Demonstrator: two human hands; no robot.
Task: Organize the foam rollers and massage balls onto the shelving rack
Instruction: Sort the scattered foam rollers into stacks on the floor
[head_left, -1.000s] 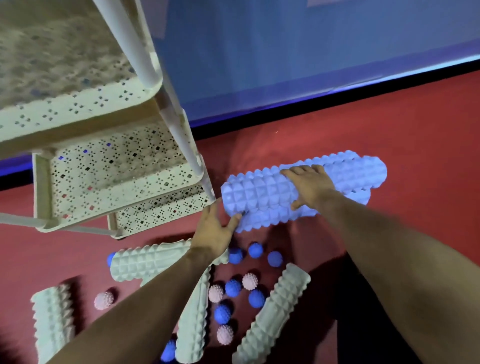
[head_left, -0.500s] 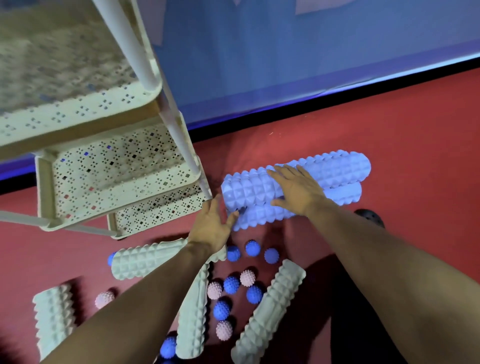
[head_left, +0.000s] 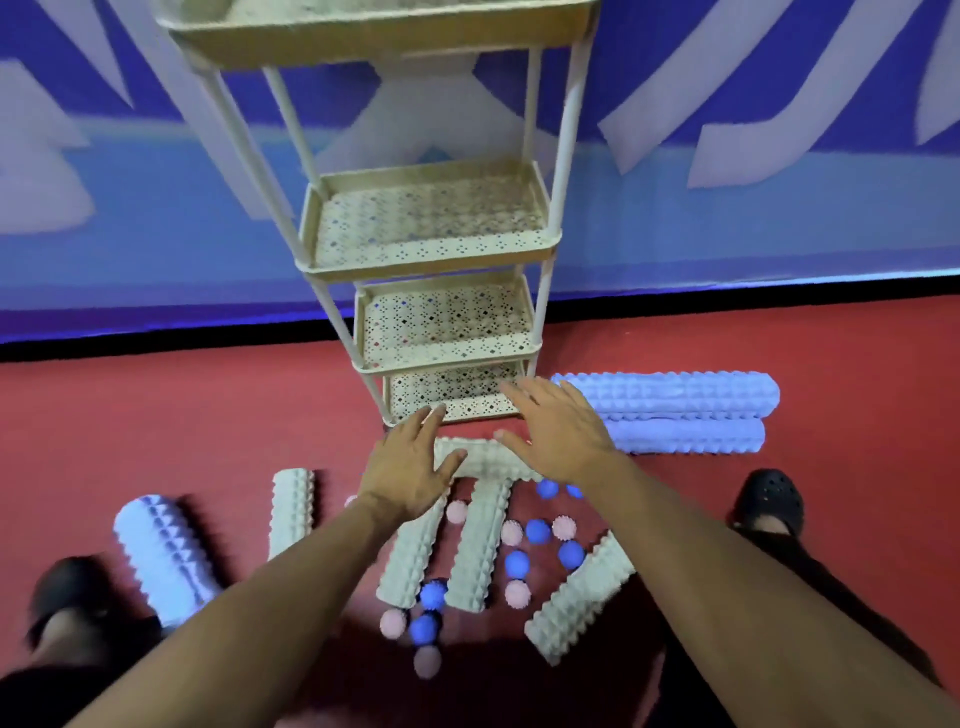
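A cream shelving rack (head_left: 431, 260) with perforated tiers stands on the red floor against the wall. Two long lilac foam rollers (head_left: 675, 397) lie stacked to its right. Several mint rollers (head_left: 480, 551) lie in front of it, one crosswise (head_left: 485, 457) under my hands. A short lilac roller (head_left: 163, 556) lies at the left. Blue massage balls (head_left: 537, 531) and pink massage balls (head_left: 511, 532) are scattered among the rollers. My left hand (head_left: 410, 467) and my right hand (head_left: 561, 431) hover open above the crosswise mint roller, holding nothing.
A blue and white patterned wall (head_left: 727, 218) rises behind the rack, with a black strip at its base. My black shoes (head_left: 769, 499) stand on the floor at right and left (head_left: 62, 592). Red floor (head_left: 182, 415) shows left of the rack.
The view has swung up and back, so the whole rack shows. My right hand has let go of the long lilac roller, and both hands now hover open in front of the rack.
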